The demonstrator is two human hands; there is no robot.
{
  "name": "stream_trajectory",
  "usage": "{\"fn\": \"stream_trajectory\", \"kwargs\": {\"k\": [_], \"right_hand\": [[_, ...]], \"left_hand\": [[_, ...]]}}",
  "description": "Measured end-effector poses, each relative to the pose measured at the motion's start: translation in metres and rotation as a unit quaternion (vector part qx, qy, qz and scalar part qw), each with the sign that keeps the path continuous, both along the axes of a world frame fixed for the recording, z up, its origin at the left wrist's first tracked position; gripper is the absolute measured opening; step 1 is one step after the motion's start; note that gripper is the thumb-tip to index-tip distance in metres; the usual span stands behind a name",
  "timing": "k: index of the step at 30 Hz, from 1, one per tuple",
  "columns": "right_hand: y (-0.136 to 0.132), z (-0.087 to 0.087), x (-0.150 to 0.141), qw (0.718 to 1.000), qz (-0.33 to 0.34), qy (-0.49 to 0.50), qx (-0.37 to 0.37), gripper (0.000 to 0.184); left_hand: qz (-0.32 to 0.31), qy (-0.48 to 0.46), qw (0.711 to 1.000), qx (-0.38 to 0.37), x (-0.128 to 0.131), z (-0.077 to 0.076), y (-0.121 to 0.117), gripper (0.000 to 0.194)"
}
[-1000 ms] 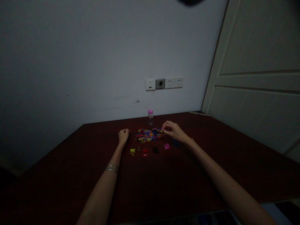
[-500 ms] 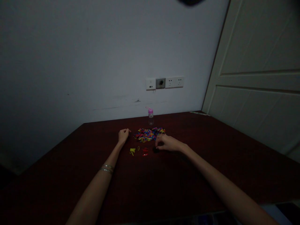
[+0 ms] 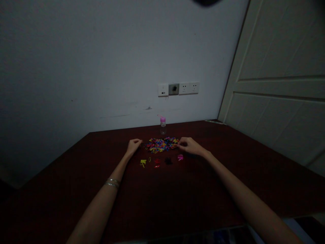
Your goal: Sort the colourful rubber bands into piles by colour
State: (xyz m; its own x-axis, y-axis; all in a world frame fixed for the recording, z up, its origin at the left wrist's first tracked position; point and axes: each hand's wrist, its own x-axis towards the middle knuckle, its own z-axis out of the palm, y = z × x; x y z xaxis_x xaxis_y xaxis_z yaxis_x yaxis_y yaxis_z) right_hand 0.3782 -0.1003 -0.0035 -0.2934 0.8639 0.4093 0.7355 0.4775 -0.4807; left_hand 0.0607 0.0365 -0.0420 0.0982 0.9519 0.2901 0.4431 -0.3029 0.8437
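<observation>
A heap of small mixed-colour bands lies on the dark red table. In front of it sit small sorted clusters: yellow, red, black and pink. My left hand rests on the table just left of the heap, fingers loosely curled, with bangles on the wrist. At the heap's right edge my right hand has its fingertips pinched together; what they hold is too small to make out.
A small clear bottle with a pink cap stands behind the heap near the wall. Wall sockets sit above it. A white panelled door stands at the right. The table's far edge meets the wall.
My right hand went from the heap down to the black cluster, then back up to the heap's right edge. The left hand stayed in place.
</observation>
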Motion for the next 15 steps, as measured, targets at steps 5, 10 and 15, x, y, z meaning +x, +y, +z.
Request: {"fn": "stream_trajectory", "kwargs": {"k": [5, 10, 15], "right_hand": [[0.001, -0.004, 0.009, 1.000, -0.028, 0.003, -0.001, 0.018], [-0.001, -0.003, 0.009, 0.999, -0.040, -0.012, -0.011, 0.018], [0.000, -0.004, 0.009, 0.999, -0.039, -0.015, -0.015, 0.018]], "left_hand": [[-0.063, 0.050, 0.996, -0.027, -0.008, 0.009, -0.007, 0.023], [-0.141, 0.103, 0.983, -0.062, -0.014, 0.013, -0.008, 0.025], [-0.134, 0.110, 0.984, -0.042, -0.011, 0.010, -0.007, 0.022]]}}
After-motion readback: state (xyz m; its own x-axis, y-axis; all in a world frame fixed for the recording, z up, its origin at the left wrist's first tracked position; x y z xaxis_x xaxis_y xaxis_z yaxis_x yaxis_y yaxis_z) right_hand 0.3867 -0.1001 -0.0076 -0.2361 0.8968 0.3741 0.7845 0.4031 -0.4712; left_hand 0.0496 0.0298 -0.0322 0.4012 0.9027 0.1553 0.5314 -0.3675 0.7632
